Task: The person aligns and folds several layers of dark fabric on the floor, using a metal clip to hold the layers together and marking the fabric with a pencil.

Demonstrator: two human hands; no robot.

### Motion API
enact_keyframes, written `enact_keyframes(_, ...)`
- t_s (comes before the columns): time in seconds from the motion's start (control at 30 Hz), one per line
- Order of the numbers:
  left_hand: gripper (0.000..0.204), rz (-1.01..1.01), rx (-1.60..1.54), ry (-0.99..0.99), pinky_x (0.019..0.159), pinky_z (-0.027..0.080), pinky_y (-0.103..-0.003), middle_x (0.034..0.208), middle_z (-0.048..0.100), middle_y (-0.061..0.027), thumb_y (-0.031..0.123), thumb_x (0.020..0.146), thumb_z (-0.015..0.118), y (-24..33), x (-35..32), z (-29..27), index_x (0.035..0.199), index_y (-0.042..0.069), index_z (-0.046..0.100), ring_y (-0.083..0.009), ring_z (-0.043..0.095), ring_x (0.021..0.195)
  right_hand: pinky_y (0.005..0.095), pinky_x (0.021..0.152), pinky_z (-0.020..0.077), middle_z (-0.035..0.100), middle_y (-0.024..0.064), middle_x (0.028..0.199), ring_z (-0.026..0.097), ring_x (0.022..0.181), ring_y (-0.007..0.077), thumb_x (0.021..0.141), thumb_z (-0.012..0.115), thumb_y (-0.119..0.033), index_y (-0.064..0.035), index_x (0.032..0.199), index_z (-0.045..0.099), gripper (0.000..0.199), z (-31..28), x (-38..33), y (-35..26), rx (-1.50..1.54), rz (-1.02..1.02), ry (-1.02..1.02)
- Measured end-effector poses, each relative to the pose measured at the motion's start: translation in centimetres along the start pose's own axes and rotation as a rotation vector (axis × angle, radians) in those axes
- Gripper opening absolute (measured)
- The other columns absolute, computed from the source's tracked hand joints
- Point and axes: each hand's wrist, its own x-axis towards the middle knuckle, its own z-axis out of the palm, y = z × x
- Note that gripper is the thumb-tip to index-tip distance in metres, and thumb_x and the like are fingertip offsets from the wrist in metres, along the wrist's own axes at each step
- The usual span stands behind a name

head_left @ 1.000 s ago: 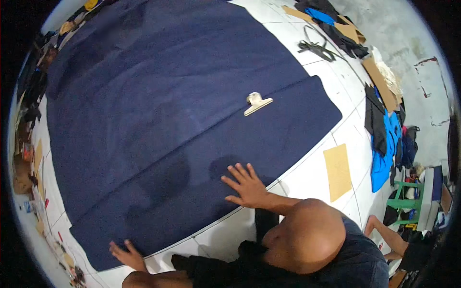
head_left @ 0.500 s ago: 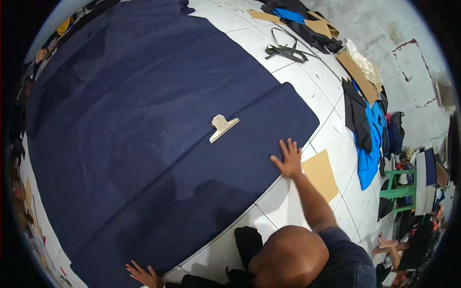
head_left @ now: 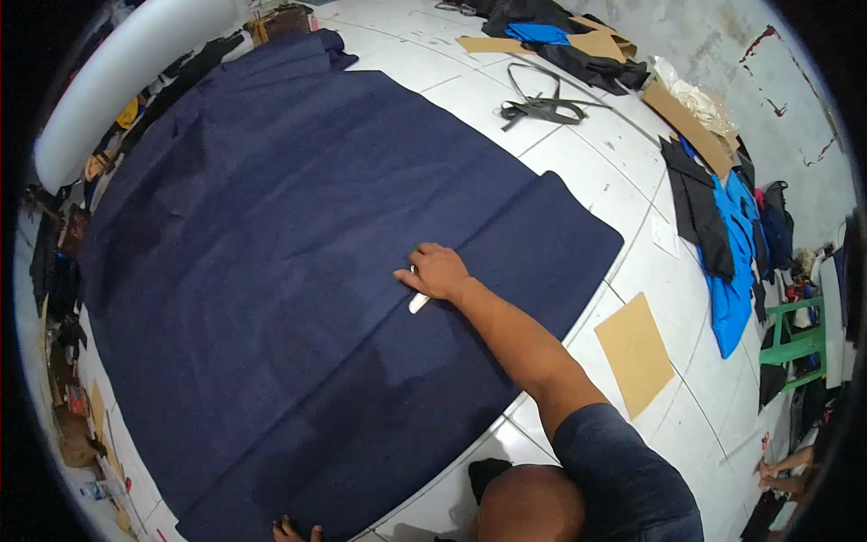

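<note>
A large navy blue fabric (head_left: 271, 253) lies spread over the white tiled floor, with a folded layer running out to the right. My right hand (head_left: 436, 271) reaches out over the fold and closes on a pale metal clip (head_left: 419, 303) that sits on the fabric; only the clip's lower end shows under my fingers. My left hand (head_left: 293, 530) is at the bottom edge of the view. Only its spread fingertips show, resting at the fabric's near edge.
A tan cardboard piece (head_left: 635, 354) lies on the tiles to the right. Blue and black cloth pieces (head_left: 731, 262) pile up further right beside a green stool (head_left: 795, 339). Black straps (head_left: 542, 107) and more cardboard (head_left: 591, 41) lie beyond. Another person's hand (head_left: 784, 465) is at the lower right.
My right hand left the fabric's right edge near the cardboard, moved left onto the clip and closed on it. The left hand stays at the near edge.
</note>
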Motion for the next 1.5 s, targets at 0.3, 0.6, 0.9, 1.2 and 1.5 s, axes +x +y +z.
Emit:
enact_keyframes(0.3,0.083,0.104,0.015,0.178,0.102,0.031,-0.056,0.132,0.037,-0.0338,0.056,0.076,0.068,-2.0,0.0,1.6,0.135,0.004,0.040,-0.0506,0.036,0.121,0.0465,0.090,0.0421,0.064,0.0167,0.094,0.059,0.098,0.0345,0.089,0.048,-0.039,-0.0044,0.091,0.062,0.037,1.4,2.0,-1.4,0.117,0.203,-0.135)
enact_keyframes(0.6,0.083,0.065,0.048,0.140,0.102,0.032,-0.052,0.132,0.037,-0.0338,0.056,0.078,0.065,0.4,-2.9,-0.6,0.135,0.002,0.040,-0.0502,0.036,0.122,0.0436,0.075,0.0443,0.061,0.0174,0.083,0.059,0.081,0.0368,0.093,0.047,-0.042,-0.0010,0.089,0.052,0.041,-10.9,-8.0,-8.6,0.414,0.291,0.210)
enact_keyframes(0.9,0.054,0.087,-0.419,0.479,0.105,0.027,-0.049,0.135,0.038,-0.0288,0.027,0.092,0.056,-3.2,-1.5,3.4,0.132,-0.006,0.040,-0.0410,0.036,0.125,0.0292,0.053,0.0494,0.061,0.0142,0.084,0.061,0.068,0.0193,0.088,0.062,-0.042,0.0068,0.105,0.052,0.052,-9.9,-34.4,-3.0,0.693,1.293,-0.118)
enact_keyframes(1.2,0.060,-1.029,-1.626,0.400,0.059,0.046,-0.034,0.093,0.058,-0.0110,0.052,0.079,0.067,-17.9,-4.6,10.3,0.113,0.005,0.053,-0.0227,0.056,0.073,0.0300,0.059,0.0467,0.059,0.0101,0.075,0.056,0.064,0.0182,0.092,0.059,-0.034,0.0011,0.091,0.057,0.035,-7.1,-38.8,-3.8,1.007,1.526,0.100)
enact_keyframes(1.5,0.035,-0.703,-2.081,0.330,0.077,0.048,-0.030,0.098,0.057,-0.0087,0.030,0.089,0.063,-19.8,-4.2,12.5,0.112,0.005,0.055,-0.0201,0.055,0.084,0.0254,0.058,0.0455,0.058,0.0035,0.074,0.055,0.063,0.0125,0.095,0.054,-0.032,-0.0058,0.087,0.057,0.028,-4.7,-32.2,-4.8,1.324,1.284,0.061)
